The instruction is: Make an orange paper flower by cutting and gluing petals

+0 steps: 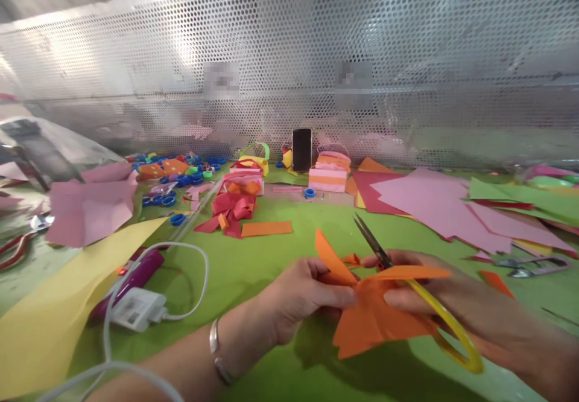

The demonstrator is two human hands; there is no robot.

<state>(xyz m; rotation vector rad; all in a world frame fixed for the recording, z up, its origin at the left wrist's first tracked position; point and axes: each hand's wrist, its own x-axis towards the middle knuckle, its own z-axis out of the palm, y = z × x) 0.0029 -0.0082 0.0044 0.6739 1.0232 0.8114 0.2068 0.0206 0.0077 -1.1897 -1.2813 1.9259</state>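
An orange paper bow (pixel 380 314) with several loops and tails is held between both hands above the green table. My left hand (pixel 303 299) pinches its left side, thumb on top. From the right, my right hand (pixel 420 287) grips the bow with its thumb on the paper. Scissors (pixel 452 329) with yellow handles also rest in my right hand, blades pointing up and away; paper and fingers hide their middle. A flat orange paper strip (pixel 266 228) lies beyond my left hand, beside a red paper bow (pixel 230 212).
Small paper bags (pixel 329 175) and a phone (pixel 302 149) stand at the back by a perforated metal panel (pixel 289 46). Pink paper sheets (pixel 420 200) lie right. At left are a white charger (pixel 138 308) with its cable, yellow paper (pixel 58 305), blue rings (pixel 178 220) and pliers (pixel 20 248).
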